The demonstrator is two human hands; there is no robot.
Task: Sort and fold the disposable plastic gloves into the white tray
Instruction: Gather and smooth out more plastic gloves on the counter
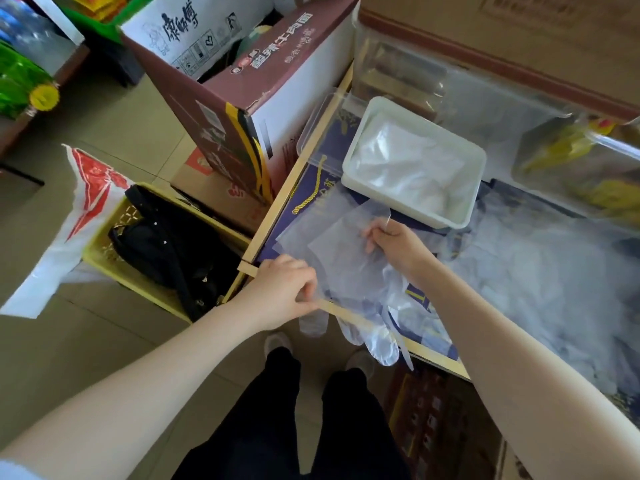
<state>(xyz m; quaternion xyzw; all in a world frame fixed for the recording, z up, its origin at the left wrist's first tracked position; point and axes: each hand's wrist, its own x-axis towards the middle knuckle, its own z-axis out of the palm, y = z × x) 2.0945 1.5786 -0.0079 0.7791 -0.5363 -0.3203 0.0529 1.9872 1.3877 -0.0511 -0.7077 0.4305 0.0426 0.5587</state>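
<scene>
Two grips, left (282,289) and right (391,240), pinch one glove (339,258) (loose pile (540,271) beside, white tray (412,161) behind)

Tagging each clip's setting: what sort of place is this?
Probably a small shop or its stockroom: a printed instant-noodle carton on the tiled floor, packaged goods on a shelf, and clear bins on the counter.

Both hands hold one clear plastic glove (341,258) over the tabletop (349,315): the left hand (282,289) pinches its near edge, the right hand (393,242) grips its far side. Just beyond sits the white tray (360,188) holding folded gloves (405,164). A loose pile of gloves (540,271) lies to the right.
</scene>
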